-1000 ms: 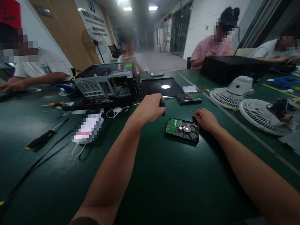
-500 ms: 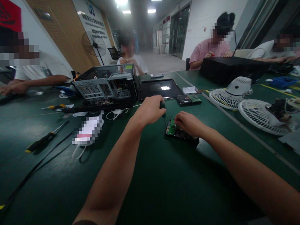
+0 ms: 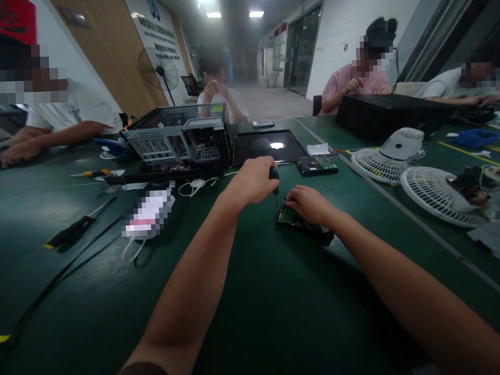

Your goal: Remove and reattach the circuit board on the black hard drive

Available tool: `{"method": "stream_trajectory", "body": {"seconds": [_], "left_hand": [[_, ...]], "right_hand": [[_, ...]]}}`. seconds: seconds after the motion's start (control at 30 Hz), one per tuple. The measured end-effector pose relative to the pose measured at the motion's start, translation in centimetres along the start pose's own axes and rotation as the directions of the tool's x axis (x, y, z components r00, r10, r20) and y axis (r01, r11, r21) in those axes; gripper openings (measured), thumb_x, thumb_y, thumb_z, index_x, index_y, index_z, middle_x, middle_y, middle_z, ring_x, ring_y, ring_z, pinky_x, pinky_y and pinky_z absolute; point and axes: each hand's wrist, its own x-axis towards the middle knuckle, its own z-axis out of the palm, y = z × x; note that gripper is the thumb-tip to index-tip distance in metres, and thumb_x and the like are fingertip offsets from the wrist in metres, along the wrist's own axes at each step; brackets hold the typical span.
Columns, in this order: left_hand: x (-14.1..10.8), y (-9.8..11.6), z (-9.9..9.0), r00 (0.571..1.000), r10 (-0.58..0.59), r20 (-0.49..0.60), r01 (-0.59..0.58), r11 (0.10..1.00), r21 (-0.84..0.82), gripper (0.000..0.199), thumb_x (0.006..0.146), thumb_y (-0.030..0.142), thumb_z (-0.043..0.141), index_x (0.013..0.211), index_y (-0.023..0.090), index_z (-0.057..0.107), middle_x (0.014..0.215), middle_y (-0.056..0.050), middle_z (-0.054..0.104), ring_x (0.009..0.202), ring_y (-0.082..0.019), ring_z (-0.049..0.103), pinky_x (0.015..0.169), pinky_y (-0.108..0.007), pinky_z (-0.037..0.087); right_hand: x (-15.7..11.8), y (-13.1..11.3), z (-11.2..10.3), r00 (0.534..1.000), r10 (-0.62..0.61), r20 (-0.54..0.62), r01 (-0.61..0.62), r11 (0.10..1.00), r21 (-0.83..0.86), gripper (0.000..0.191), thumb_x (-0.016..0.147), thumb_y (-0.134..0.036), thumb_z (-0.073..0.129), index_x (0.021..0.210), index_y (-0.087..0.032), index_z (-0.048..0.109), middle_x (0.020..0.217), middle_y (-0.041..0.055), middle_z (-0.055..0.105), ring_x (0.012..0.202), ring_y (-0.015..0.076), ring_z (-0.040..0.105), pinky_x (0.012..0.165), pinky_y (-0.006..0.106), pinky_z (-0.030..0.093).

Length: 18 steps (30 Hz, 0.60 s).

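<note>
A dark-handled screwdriver (image 3: 275,181) points down in my left hand (image 3: 256,180), whose fingers are wrapped round its handle. Its thin shaft ends near the left end of a hard drive (image 3: 304,229) with a green circuit board. Over that drive lies my right hand (image 3: 309,202), its fingers bent and pressed together at the board; what they pinch, if anything, is too small to make out. A second hard drive (image 3: 317,165) rests flat on the green table behind my hands, in front of a white paper piece (image 3: 318,149).
An open computer case (image 3: 177,143) stands at the back left, beside a black panel (image 3: 269,148). Further left are a screwdriver (image 3: 75,228) and a phone (image 3: 148,214). White fan parts (image 3: 436,196) lie at the right. Several people sit around the table.
My right hand has shifted slightly left over the board and now covers more of it. My left hand keeps its grip on the screwdriver. The view has tilted a little.
</note>
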Motion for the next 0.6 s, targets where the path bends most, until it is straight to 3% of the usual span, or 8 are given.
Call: {"method": "stream_trajectory", "body": {"seconds": [0.6], "left_hand": [[-0.06,0.17,-0.19,1.000,-0.015,0.009,0.015,1.000,-0.001,0.027,0.083,0.025,0.065,0.109,0.017,0.069,0.106,-0.011,0.074,0.092,-0.026,0.068,0.082,-0.038,0.052]], "right_hand": [[-0.61,0.38,-0.26,0.999,-0.005,-0.037,0.006,1.000,0.017,0.021,0.100,-0.023,0.053,0.100,-0.018,0.073,0.101,0.0099,0.069,0.091,0.0211,0.065,0.082,0.029,0.046]]}}
